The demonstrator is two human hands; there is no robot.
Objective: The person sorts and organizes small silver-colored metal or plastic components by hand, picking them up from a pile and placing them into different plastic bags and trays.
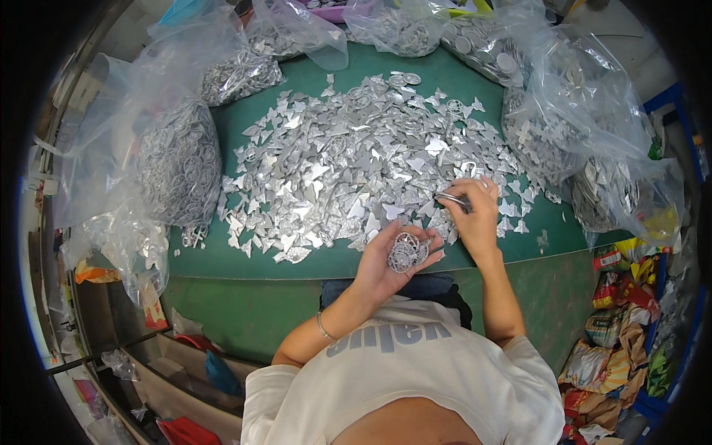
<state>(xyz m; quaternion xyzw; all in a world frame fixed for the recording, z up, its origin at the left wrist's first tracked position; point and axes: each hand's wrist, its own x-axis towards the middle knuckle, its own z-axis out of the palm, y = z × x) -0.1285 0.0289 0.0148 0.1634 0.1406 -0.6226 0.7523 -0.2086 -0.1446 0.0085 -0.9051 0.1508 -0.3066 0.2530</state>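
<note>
My left hand [386, 256] is palm up over the table's near edge, its fingers curled round several round openwork metal pieces [407, 253]. To its right and a little farther off, my right hand [475, 209] pinches a thin metal piece [453, 199] between thumb and fingers. That piece is seen nearly edge-on, so its full outline is hidden. Beyond both hands spreads a wide heap of small flat silver metal pieces [337, 167], many with pointed or winged outlines. A few round openwork pieces [404, 79] lie at the heap's far side.
Clear plastic bags of metal pieces ring the green table [311, 70]: a full bag [178, 159] at left, a bag of discs [482, 48] at the far right, another bag [545, 137] at right. Drawers [185, 371] stand lower left, coloured packets [604, 334] lower right.
</note>
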